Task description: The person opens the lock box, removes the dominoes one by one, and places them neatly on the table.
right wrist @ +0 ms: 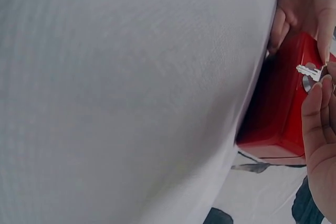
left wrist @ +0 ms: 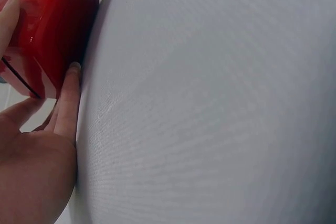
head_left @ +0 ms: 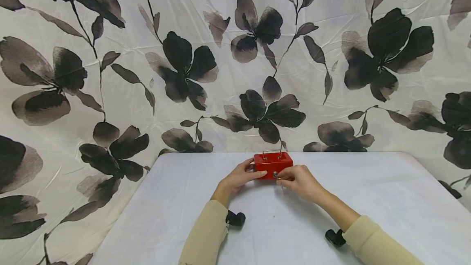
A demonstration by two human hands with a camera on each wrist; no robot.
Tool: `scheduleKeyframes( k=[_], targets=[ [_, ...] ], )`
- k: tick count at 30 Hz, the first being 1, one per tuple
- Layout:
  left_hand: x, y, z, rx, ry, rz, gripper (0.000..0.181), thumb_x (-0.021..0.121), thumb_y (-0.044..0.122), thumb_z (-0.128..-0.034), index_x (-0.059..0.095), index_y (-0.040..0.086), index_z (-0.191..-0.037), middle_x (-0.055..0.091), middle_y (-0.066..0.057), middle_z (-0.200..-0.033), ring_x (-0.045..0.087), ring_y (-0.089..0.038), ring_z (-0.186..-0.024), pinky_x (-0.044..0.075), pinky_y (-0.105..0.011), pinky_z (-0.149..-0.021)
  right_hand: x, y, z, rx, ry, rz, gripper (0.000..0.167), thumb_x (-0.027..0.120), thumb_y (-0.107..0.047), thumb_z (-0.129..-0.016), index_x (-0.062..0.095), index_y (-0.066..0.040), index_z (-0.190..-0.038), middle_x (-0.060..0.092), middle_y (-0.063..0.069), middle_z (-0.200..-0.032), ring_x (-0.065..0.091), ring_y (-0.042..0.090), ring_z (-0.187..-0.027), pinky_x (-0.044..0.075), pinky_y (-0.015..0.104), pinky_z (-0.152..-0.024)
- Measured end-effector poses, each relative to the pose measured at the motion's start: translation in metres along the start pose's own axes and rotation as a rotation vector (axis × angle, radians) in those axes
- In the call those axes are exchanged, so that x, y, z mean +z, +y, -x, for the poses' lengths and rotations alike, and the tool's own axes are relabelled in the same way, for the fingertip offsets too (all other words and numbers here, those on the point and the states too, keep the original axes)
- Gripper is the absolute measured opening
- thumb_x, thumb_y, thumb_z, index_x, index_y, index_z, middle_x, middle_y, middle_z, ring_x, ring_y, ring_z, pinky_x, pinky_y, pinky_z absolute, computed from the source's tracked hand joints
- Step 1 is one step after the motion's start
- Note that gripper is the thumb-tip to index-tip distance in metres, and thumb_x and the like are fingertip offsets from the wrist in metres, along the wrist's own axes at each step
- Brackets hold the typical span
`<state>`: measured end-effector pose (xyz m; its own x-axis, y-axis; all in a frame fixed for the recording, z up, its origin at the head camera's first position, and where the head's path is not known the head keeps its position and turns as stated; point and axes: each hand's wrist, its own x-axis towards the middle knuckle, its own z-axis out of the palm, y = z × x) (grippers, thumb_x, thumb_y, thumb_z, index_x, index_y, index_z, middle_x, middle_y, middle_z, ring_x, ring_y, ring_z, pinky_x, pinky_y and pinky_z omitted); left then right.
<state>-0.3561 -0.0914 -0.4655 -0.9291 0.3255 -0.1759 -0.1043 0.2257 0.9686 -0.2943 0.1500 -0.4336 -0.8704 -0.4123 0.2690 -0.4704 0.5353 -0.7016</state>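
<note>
A small red cash box (head_left: 266, 167) sits near the far edge of the table, its wire handle (head_left: 271, 151) raised on the lid. My left hand (head_left: 238, 177) grips the box's left end, thumb on the front face and the other fingers around the side and low by the table. On the front is a round silver lock (right wrist: 307, 83). My right hand (head_left: 302, 182) pinches a small silver key (right wrist: 310, 72) right at the lock. The key's toothed blade shows in the right wrist view; whether another key is inside the lock I cannot tell.
A white cloth covers the table (head_left: 184, 199), whose far edge lies just behind the box. Behind it hangs a floral-patterned curtain (head_left: 220, 126). Black wrist cameras (head_left: 235, 218) sit by both sleeves.
</note>
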Motion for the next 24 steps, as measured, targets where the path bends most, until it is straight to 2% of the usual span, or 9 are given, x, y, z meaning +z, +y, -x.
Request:
scheduleKeyframes(
  k=[13, 24],
  targets=[
    [-0.0011, -0.0032, -0.0033, 0.009, -0.002, 0.003, 0.097, 0.085, 0.041, -0.0831, 0.033, 0.014, -0.16, 0.04, -0.015, -0.159, 0.036, -0.038, -0.145, 0.037, -0.058, -0.114, -0.0001, -0.0038, -0.0019, -0.003, -0.002, 0.011, 0.013, 0.076, -0.005, -0.091, 0.077, 0.004, -0.101, 0.076, 0.006, -0.088, 0.064, 0.012, -0.073, 0.056, 0.021, -0.064],
    [0.0003, -0.0002, 0.0001, -0.002, 0.009, 0.005, 0.097, 0.085, 0.041, -0.0833, 0.033, 0.014, -0.16, 0.038, -0.015, -0.16, 0.034, -0.038, -0.147, 0.036, -0.058, -0.115, 0.0023, -0.0024, -0.0043, 0.015, 0.011, 0.018, 0.011, 0.077, -0.005, -0.09, 0.078, 0.001, -0.099, 0.076, 0.007, -0.089, 0.064, 0.013, -0.074, 0.057, 0.022, -0.064]
  ],
)
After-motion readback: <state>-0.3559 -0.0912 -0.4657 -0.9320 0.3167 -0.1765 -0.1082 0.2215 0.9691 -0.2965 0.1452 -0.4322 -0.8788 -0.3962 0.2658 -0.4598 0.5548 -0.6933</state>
